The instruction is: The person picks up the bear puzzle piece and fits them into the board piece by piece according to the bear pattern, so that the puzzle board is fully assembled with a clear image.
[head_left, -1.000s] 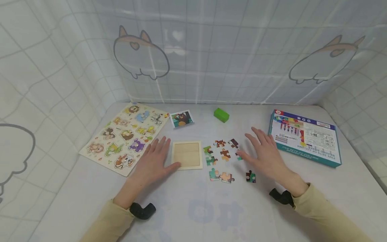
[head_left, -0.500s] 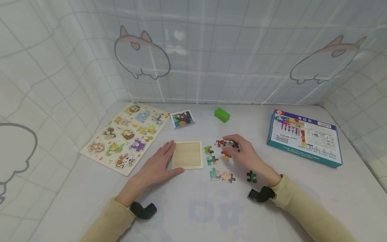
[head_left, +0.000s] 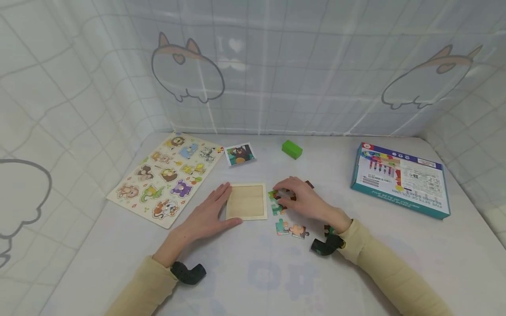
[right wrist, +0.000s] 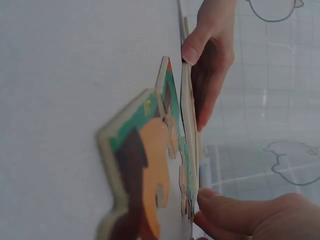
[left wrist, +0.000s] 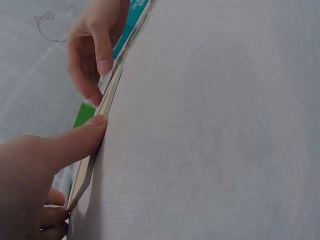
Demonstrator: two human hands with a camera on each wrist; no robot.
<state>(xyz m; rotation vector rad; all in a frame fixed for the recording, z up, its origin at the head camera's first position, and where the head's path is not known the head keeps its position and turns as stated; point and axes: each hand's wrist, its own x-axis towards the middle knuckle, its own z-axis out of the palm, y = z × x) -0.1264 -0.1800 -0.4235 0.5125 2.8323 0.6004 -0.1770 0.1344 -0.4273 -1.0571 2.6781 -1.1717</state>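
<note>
My left hand (head_left: 204,216) rests at the left side of a small square wooden puzzle tray (head_left: 253,217), its thumb on the near edge in the left wrist view. No pieces lie inside the tray. My right hand (head_left: 306,201) hovers over loose jigsaw pieces to the right of the tray, thumb and fingers apart above the pieces and pointing at the green ones (head_left: 276,208). Its fingers partly hide several pieces. Nearer me lie a teal piece (head_left: 281,227) and an orange piece (head_left: 298,231). A dark green piece (head_left: 329,230) is partly covered by the right wrist.
An animal peg puzzle board (head_left: 166,180) lies at the left. Behind the tray are a bear picture card (head_left: 240,154) and a green block (head_left: 292,149). A flat blue toy box (head_left: 401,180) lies at the right. A patterned curtain (head_left: 300,79) hangs behind the table.
My right hand has swept left from beside the pieces to over them, its fingers drawing closer together. My left hand has moved slightly in against the tray. The pieces in view look unmoved.
</note>
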